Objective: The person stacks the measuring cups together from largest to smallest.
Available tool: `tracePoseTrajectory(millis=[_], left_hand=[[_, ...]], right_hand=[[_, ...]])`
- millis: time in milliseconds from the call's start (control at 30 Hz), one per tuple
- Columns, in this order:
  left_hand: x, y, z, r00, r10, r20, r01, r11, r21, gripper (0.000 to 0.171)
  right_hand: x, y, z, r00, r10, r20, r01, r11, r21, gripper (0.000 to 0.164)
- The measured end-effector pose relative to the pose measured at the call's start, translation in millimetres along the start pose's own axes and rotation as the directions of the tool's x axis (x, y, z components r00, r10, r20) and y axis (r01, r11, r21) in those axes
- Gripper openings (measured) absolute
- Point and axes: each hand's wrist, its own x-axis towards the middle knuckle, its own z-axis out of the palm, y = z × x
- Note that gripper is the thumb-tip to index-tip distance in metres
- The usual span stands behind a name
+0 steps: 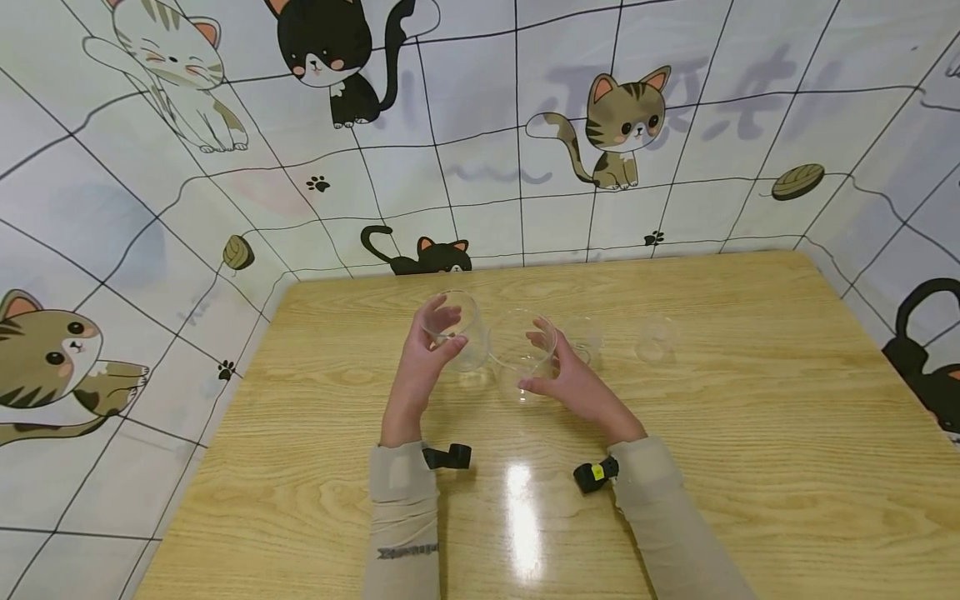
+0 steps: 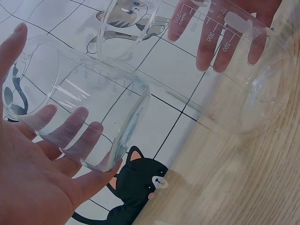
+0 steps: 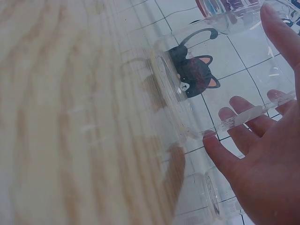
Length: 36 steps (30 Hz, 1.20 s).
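Observation:
Clear glass beakers with printed volume marks stand near the middle of the table. My left hand holds the smaller beaker, its fingers round the far side and its thumb on the near side; in the left wrist view this beaker lies slanted across the palm. Around the larger beaker my right hand curls its fingers and thumb, as the right wrist view shows too. The two beakers are side by side; whether they touch, I cannot tell. Both mouths face up.
Just right of my right hand is another small clear vessel, and farther right a still smaller one. The wood-grain table meets a cat-patterned wall covering at its back and sides.

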Motion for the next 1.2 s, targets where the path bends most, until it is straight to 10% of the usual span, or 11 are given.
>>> tracePoseTrajectory(millis=[533,1200], left_hand=[[6.8,-17.4,-5.7,0.999,0.035,-0.008,-0.036,0.999,-0.009,0.07],[-1.4,9.7,0.7,0.997,0.075,0.005,-0.075,0.997,-0.006,0.069]], right_hand=[[-0.3,-1.2,-0.2,1.0,0.004,0.003,-0.004,1.0,-0.006,0.09],[-0.4,-2.0,0.6,1.0,-0.001,-0.004,0.001,1.0,-0.002,0.09]])
